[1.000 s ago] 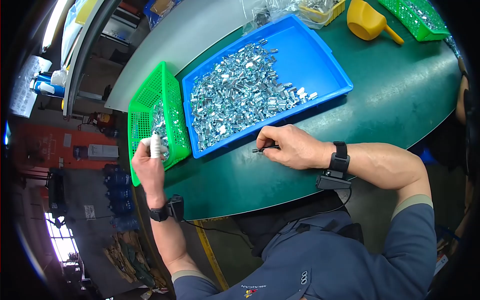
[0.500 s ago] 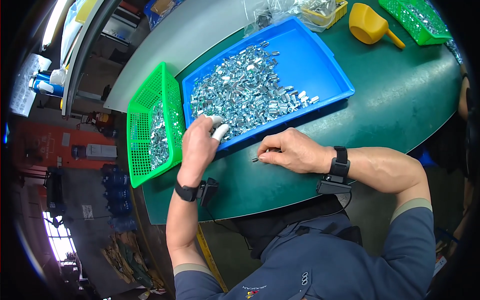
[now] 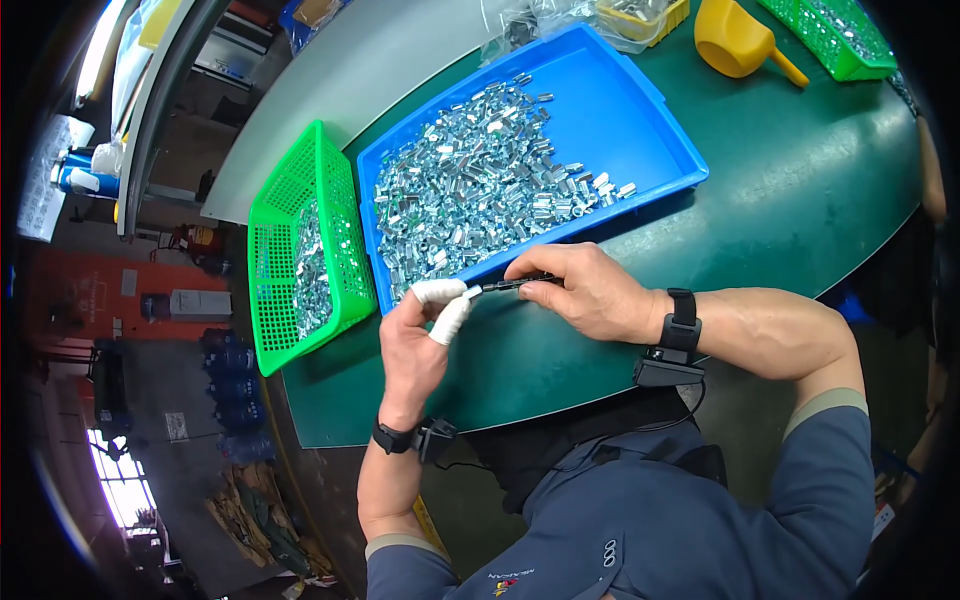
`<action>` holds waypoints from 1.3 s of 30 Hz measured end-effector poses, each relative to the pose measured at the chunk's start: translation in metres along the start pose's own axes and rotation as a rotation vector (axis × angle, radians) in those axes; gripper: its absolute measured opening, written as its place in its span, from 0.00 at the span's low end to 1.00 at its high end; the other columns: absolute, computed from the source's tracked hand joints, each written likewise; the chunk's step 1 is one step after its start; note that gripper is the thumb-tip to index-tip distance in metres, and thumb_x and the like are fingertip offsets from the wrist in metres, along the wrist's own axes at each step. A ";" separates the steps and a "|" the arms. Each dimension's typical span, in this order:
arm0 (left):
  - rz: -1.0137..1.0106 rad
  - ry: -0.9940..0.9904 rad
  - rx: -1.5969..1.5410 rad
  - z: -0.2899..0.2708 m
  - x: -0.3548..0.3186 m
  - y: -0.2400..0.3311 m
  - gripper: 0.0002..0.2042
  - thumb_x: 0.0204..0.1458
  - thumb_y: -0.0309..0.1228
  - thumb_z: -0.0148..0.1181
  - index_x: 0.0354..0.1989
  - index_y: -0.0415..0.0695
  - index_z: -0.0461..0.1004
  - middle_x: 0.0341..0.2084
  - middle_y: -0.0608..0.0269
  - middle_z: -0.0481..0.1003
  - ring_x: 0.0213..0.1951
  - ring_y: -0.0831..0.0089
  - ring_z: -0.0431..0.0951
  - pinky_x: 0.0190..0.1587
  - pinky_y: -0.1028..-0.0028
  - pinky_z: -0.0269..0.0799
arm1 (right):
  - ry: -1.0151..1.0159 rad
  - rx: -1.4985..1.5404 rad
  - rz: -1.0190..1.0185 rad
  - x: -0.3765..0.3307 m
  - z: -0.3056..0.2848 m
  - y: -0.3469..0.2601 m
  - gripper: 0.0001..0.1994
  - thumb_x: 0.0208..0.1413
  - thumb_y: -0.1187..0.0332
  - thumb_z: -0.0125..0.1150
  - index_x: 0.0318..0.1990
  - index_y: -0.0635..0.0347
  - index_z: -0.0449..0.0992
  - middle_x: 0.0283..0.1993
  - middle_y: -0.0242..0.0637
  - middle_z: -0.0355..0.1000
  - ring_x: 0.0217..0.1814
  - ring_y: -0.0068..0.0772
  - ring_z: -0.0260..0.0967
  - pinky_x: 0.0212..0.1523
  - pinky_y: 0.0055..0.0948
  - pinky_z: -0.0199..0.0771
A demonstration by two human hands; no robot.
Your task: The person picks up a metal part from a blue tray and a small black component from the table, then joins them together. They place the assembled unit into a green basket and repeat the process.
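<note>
My left hand (image 3: 415,350), its thumb and finger wrapped in white covers, pinches a small silver metal sleeve (image 3: 472,292) just off the near edge of the blue tray (image 3: 625,110). From the right, my right hand (image 3: 605,298) holds a slim dark rod-shaped tool (image 3: 508,285) between thumb and fingers. The tool's tip meets the sleeve, or nearly so; whether it is inside cannot be made out. Behind both hands, a heap of small silver metal sleeves (image 3: 470,180) fills the left and middle of the tray.
A green mesh basket (image 3: 350,230) with more metal parts stands against the tray's left side. At the back right are a yellow scoop (image 3: 735,40), a yellow bin (image 3: 660,25) and another green basket (image 3: 850,60). The green tabletop (image 3: 790,200) curves away to the right.
My left hand has left the heap in the tray and moved toward me and right, now pinching a sleeve. My right hand has raised the tool's tip to it.
</note>
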State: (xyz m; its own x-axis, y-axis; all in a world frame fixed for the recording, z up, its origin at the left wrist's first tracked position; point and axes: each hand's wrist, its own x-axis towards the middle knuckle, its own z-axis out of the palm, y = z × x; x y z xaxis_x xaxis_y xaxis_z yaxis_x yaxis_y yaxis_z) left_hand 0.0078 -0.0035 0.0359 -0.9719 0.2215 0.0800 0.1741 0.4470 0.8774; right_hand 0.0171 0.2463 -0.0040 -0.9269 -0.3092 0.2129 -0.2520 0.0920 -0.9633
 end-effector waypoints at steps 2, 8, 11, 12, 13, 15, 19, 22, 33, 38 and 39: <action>-0.015 -0.037 -0.116 0.006 -0.005 -0.002 0.07 0.60 0.23 0.66 0.45 0.38 0.78 0.37 0.64 0.82 0.37 0.78 0.81 0.40 0.78 0.76 | -0.021 -0.001 0.019 0.001 0.000 -0.001 0.11 0.62 0.73 0.62 0.51 0.65 0.79 0.46 0.44 0.80 0.48 0.39 0.79 0.50 0.33 0.77; -0.078 -0.070 -0.244 0.012 -0.012 -0.013 0.09 0.61 0.23 0.64 0.48 0.39 0.77 0.38 0.61 0.82 0.38 0.76 0.82 0.41 0.77 0.77 | -0.042 -0.018 -0.047 0.001 0.002 0.003 0.09 0.62 0.70 0.61 0.47 0.65 0.79 0.41 0.47 0.79 0.44 0.47 0.78 0.46 0.41 0.76; -0.145 -0.092 -0.311 0.017 -0.013 -0.015 0.07 0.63 0.24 0.62 0.47 0.40 0.77 0.37 0.58 0.83 0.35 0.75 0.82 0.37 0.79 0.75 | -0.029 -0.082 -0.118 0.001 0.002 0.005 0.09 0.62 0.70 0.61 0.46 0.65 0.80 0.40 0.47 0.79 0.44 0.48 0.77 0.46 0.41 0.76; -0.147 -0.093 -0.313 0.018 -0.013 -0.017 0.07 0.63 0.24 0.62 0.47 0.40 0.77 0.37 0.58 0.83 0.35 0.75 0.82 0.37 0.79 0.75 | -0.034 -0.093 -0.118 0.001 0.002 0.005 0.09 0.62 0.70 0.61 0.46 0.64 0.80 0.40 0.47 0.79 0.44 0.49 0.77 0.45 0.42 0.76; -0.162 -0.101 -0.328 0.019 -0.014 -0.021 0.07 0.63 0.24 0.62 0.47 0.40 0.77 0.37 0.58 0.83 0.35 0.75 0.82 0.38 0.79 0.75 | -0.039 -0.104 -0.117 0.001 0.002 0.004 0.09 0.62 0.70 0.61 0.46 0.64 0.80 0.40 0.47 0.79 0.43 0.50 0.77 0.45 0.42 0.76; -0.191 -0.116 -0.358 0.021 -0.015 -0.027 0.07 0.63 0.24 0.61 0.47 0.40 0.77 0.37 0.58 0.83 0.35 0.75 0.82 0.38 0.79 0.75 | -0.046 -0.115 -0.114 0.001 0.002 0.004 0.09 0.62 0.69 0.61 0.46 0.64 0.80 0.40 0.47 0.79 0.43 0.50 0.77 0.45 0.42 0.76; -0.162 -0.126 -0.336 0.022 -0.015 -0.028 0.07 0.63 0.24 0.61 0.48 0.40 0.77 0.36 0.58 0.83 0.35 0.75 0.82 0.39 0.78 0.75 | -0.079 -0.158 -0.104 0.002 0.002 0.003 0.09 0.63 0.69 0.61 0.44 0.64 0.80 0.39 0.48 0.79 0.42 0.52 0.78 0.44 0.43 0.77; -0.155 -0.119 -0.337 0.023 -0.016 -0.029 0.07 0.63 0.24 0.61 0.48 0.40 0.77 0.36 0.58 0.83 0.35 0.75 0.82 0.39 0.78 0.76 | -0.137 -0.187 -0.007 0.002 0.000 -0.002 0.08 0.63 0.68 0.61 0.41 0.65 0.78 0.38 0.49 0.79 0.41 0.54 0.78 0.42 0.45 0.77; -0.138 -0.097 -0.353 0.025 -0.016 -0.026 0.08 0.63 0.23 0.61 0.48 0.39 0.76 0.37 0.57 0.83 0.36 0.74 0.82 0.40 0.77 0.77 | -0.148 -0.206 0.018 0.001 0.000 -0.005 0.08 0.64 0.67 0.61 0.41 0.64 0.76 0.34 0.50 0.77 0.38 0.53 0.78 0.38 0.44 0.75; -0.127 -0.080 -0.363 0.028 -0.017 -0.026 0.08 0.62 0.23 0.61 0.48 0.39 0.76 0.37 0.57 0.82 0.36 0.73 0.83 0.40 0.76 0.77 | -0.151 -0.248 0.012 0.000 0.000 -0.004 0.07 0.64 0.68 0.62 0.41 0.64 0.76 0.33 0.47 0.77 0.36 0.50 0.77 0.37 0.42 0.74; -0.120 -0.075 -0.363 0.029 -0.018 -0.027 0.08 0.62 0.22 0.61 0.48 0.39 0.76 0.37 0.57 0.82 0.37 0.73 0.83 0.40 0.76 0.77 | -0.151 -0.248 0.013 0.000 0.001 -0.003 0.07 0.64 0.68 0.62 0.41 0.64 0.76 0.33 0.47 0.77 0.36 0.50 0.77 0.37 0.42 0.74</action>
State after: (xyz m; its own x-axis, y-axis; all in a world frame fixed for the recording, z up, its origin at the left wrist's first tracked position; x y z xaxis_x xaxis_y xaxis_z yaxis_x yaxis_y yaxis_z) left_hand 0.0248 0.0055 -0.0026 -0.9654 0.2548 -0.0562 -0.0204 0.1411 0.9898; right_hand 0.0183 0.2453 -0.0013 -0.8832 -0.4422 0.1564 -0.3181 0.3197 -0.8925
